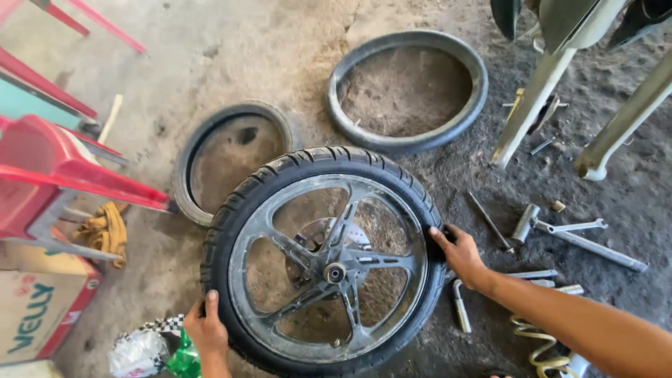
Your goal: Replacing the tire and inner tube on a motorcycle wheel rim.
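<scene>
Clearly, both hands grip a motorcycle wheel [325, 262], which lies flat on the dirt floor [280, 42] with its black tyre [217, 238] mounted on a grey cast rim [392, 217] with 5 spokes. The left hand [205, 327] has its fingers curled over the tyre's near-left edge, thumb up on the tread; the right hand [458, 255] has its fingers closed over the tyre's right sidewall, the fingertips tucked toward the rim. I judge this wheel as rather heavy and stiff: the metal rim will not bend, while the rubber gives only a little and offers a rough, non-slippery grip. The 2 opposite sides of the tyre look like the best places to hold it, or a spoke close to the hub [334, 273], behind which a brake disc shows. Beyond the fingers of the left hand lies a worn loose tyre [183, 168], and farther away a 2nd one [406, 140]. Just outside the right fingers, steel tools [588, 241] are scattered on the floor, and a yellow coiled hose [535, 343] lies under the right forearm.
</scene>
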